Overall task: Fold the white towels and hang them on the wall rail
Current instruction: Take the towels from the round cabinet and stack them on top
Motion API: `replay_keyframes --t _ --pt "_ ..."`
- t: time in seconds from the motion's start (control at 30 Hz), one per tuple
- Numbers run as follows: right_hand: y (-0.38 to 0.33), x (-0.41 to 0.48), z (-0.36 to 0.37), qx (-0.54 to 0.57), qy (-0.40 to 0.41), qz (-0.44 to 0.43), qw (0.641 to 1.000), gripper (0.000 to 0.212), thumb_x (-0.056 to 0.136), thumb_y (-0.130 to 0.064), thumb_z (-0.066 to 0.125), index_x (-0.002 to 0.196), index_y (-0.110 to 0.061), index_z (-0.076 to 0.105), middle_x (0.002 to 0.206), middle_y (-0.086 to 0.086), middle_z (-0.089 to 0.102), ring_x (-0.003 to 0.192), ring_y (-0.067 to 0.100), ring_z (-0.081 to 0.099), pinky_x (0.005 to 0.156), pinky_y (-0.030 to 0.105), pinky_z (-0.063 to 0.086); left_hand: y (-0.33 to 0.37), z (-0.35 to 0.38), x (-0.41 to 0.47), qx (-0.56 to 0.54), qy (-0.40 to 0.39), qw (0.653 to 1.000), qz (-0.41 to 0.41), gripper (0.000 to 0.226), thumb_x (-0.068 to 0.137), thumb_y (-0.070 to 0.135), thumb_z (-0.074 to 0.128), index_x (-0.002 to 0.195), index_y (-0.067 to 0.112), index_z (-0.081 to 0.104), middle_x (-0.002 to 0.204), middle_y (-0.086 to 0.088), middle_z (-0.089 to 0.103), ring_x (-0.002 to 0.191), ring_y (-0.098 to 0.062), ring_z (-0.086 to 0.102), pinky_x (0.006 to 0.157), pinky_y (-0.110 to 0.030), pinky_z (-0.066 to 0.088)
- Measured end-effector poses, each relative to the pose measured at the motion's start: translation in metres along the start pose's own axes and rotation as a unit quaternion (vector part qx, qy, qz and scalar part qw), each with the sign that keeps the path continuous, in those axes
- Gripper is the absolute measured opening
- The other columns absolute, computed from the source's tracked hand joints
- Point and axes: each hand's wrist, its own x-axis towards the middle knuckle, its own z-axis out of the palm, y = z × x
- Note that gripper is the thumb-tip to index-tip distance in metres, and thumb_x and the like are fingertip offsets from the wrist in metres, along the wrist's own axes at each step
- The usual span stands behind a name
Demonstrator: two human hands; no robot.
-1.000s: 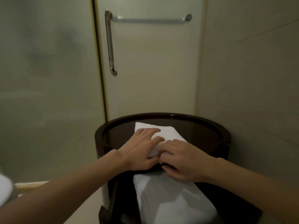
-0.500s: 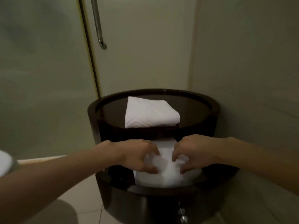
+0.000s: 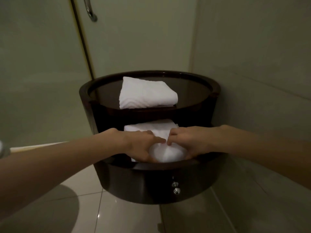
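A folded white towel [image 3: 148,95] lies on the top tray of a dark round wooden stand [image 3: 193,105]. A second white towel [image 3: 165,153] sits on the stand's lower shelf, bunched at its front end. My left hand [image 3: 143,147] grips that front end from the left. My right hand [image 3: 186,142] grips it from the right, fingertips nearly touching the left hand's. The back part of this lower towel [image 3: 151,126] lies flat under the top tray. Only the lower tip of a metal handle [image 3: 90,12] shows; the horizontal rail is out of view.
A frosted glass panel [image 3: 38,68] and a door stand at the left and behind the stand. A tiled wall [image 3: 252,64] closes the right side. Two small chrome knobs [image 3: 175,187] sit on the stand's front. Glossy floor tiles [image 3: 117,212] lie below.
Both hands left the top towel and dropped to the lower shelf, closing on the second towel's front end. The view tilted down, so the rail left the frame.
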Motion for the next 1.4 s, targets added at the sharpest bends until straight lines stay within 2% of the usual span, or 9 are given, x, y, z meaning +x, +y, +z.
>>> replay_keyframes --t 0.13,0.37,0.53,0.7,0.9,1.07,1.17,1.27,1.4 --pt "-0.003 0.005 0.004 -0.048 0.029 -0.011 0.998 0.053 0.082 -0.027 0.067 0.128 -0.017 0.043 0.123 0.010 0.042 0.106 0.027 0.047 0.084 0.041 0.044 0.009 0.004 0.001 -0.001 0.005 1.000 -0.003 0.072 0.089 0.045 0.056 0.146 0.040 0.012 0.134 -0.013 0.036 0.112 -0.034 0.052 0.090 -0.030 0.036" --pt "-0.005 0.007 -0.003 -0.017 0.018 0.026 0.999 0.051 0.081 -0.030 0.068 0.126 -0.025 0.044 0.121 0.001 0.046 0.104 0.020 0.049 0.084 0.036 0.045 0.005 0.003 -0.003 -0.002 0.011 1.000 -0.011 0.077 0.087 0.049 0.057 0.147 0.038 0.011 0.139 -0.011 0.032 0.117 -0.034 0.049 0.097 -0.036 0.037" --pt "-0.001 0.006 -0.017 0.023 0.033 0.036 0.999 0.043 0.082 -0.031 0.066 0.122 -0.029 0.050 0.118 -0.005 0.053 0.103 0.017 0.052 0.087 0.041 0.048 -0.007 0.000 -0.004 -0.014 0.043 0.999 -0.011 0.092 0.075 0.063 0.062 0.149 0.035 0.014 0.144 -0.005 0.035 0.124 -0.025 0.046 0.104 -0.036 0.040" --pt "0.004 0.004 -0.032 0.065 0.055 0.033 0.996 0.033 0.086 -0.029 0.063 0.117 -0.029 0.054 0.112 -0.008 0.057 0.099 0.011 0.052 0.087 0.035 0.047 -0.012 -0.011 -0.011 -0.040 0.070 0.997 0.012 0.085 0.073 0.064 0.064 0.144 0.037 0.025 0.137 0.003 0.043 0.117 -0.017 0.048 0.100 -0.033 0.043" --pt "0.006 0.003 -0.054 0.116 0.098 0.026 0.988 0.027 0.083 -0.024 0.062 0.110 -0.026 0.058 0.100 -0.011 0.059 0.090 0.008 0.056 0.081 0.036 0.051 -0.019 -0.023 -0.018 -0.059 0.094 0.994 0.022 0.082 0.072 0.060 0.066 0.141 0.040 0.025 0.127 0.006 0.048 0.107 -0.015 0.053 0.089 -0.035 0.050" --pt "0.006 0.002 -0.075 0.107 0.124 0.027 0.986 0.031 0.082 -0.024 0.063 0.113 -0.024 0.061 0.103 -0.009 0.061 0.093 0.011 0.057 0.082 0.032 0.050 -0.027 -0.030 -0.025 -0.066 0.134 0.989 -0.012 0.077 0.075 0.049 0.069 0.140 0.036 0.029 0.127 0.007 0.055 0.108 -0.015 0.055 0.090 -0.034 0.050" --pt "0.010 0.002 -0.086 0.101 0.152 0.030 0.983 0.029 0.078 -0.025 0.063 0.107 -0.021 0.065 0.099 -0.004 0.066 0.089 0.013 0.059 0.080 0.035 0.050 -0.033 -0.042 -0.028 -0.092 0.167 0.982 0.014 0.072 0.076 0.039 0.068 0.140 0.031 0.035 0.131 0.007 0.053 0.114 -0.012 0.052 0.094 -0.030 0.047" --pt "0.012 -0.002 -0.103 0.115 0.168 0.036 0.978 0.031 0.073 -0.033 0.059 0.101 -0.020 0.067 0.093 -0.005 0.067 0.085 0.012 0.061 0.078 0.038 0.051 -0.037 -0.064 -0.032 -0.127 0.181 0.975 0.013 0.054 0.078 0.029 0.069 0.127 0.026 0.049 0.117 0.007 0.059 0.102 -0.010 0.055 0.085 -0.025 0.048" --pt "0.014 -0.012 -0.134 0.150 0.201 0.046 0.967 0.019 0.071 -0.028 0.062 0.087 -0.020 0.068 0.081 -0.006 0.067 0.075 0.011 0.061 0.067 0.033 0.051 -0.045 -0.101 -0.039 -0.156 0.225 0.961 0.027 0.031 0.067 0.026 0.073 0.095 0.026 0.062 0.088 0.008 0.065 0.079 -0.006 0.060 0.069 -0.025 0.048"
